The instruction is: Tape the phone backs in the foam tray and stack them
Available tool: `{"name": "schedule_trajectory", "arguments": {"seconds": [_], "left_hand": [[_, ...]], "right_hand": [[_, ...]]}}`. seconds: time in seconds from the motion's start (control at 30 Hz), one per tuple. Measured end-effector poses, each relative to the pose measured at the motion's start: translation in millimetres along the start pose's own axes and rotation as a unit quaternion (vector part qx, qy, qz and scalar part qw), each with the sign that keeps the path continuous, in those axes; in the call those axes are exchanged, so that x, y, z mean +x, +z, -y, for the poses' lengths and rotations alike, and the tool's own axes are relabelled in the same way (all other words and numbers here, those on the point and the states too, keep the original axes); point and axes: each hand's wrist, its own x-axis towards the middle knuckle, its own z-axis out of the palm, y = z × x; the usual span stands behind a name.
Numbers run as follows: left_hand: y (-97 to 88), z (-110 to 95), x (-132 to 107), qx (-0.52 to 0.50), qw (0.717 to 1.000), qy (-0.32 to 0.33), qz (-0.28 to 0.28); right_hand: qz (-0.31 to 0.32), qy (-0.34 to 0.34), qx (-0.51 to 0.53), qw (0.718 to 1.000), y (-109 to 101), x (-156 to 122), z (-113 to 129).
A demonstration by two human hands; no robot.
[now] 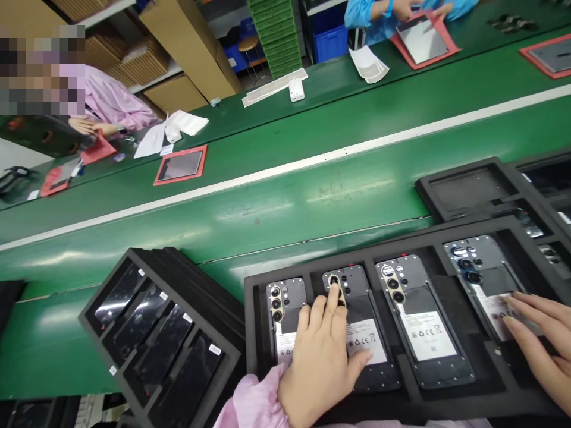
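A black foam tray (263, 276) in front of me holds several opened phones in a row, camera rings and white battery labels showing. My left hand (323, 351) lies over the second phone (379, 371), fingers stretched out, a fingertip at its camera ring. It partly hides the first phone (294, 291). The third phone (428, 333) lies uncovered between my hands. At the right edge, my right hand (542, 339) extends over the fourth phone (479, 261), fingertips at its battery label and nothing visibly gripped. Whether those fingertips press on it, I cannot tell.
A tilted stack of black foam trays (129, 261) with dark screens stands left. More trays (423, 184) lie at right. Beyond runs a green conveyor (276, 208) with a white strip. Across it, two people handle parts beside red pads (203, 156) and papers (368, 64).
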Motion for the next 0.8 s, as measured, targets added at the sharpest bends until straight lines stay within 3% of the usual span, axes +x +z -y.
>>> {"name": "schedule_trajectory", "arguments": {"seconds": [0.23,0.3,0.4,0.5,0.7,0.8], "left_hand": [[0.6,-6.2,16.8,0.005,0.997,-0.032,-0.072],[-3.1,-13.2,19.4,-0.033,0.997,0.026,-0.071],[-6.3,-25.3,24.8,-0.079,0.986,0.146,-0.017],[-3.0,-33.8,31.9,-0.062,0.979,0.192,0.022],[8.2,-38.2,46.7,-0.039,0.986,0.157,0.043],[11.1,-37.9,56.7,-0.032,0.990,0.135,0.025]], "right_hand": [[-0.001,0.025,0.016,1.000,-3.8,0.0,1.2],[-0.005,0.046,0.029,0.999,-3.4,-2.9,1.4],[-0.009,0.074,0.047,0.996,-3.8,-6.9,2.5],[-0.015,0.097,0.070,0.993,-5.2,-8.9,3.5],[-0.013,0.111,0.093,0.989,-6.3,-9.3,2.5],[-0.023,0.119,0.105,0.987,-4.3,-11.9,1.7]]}}
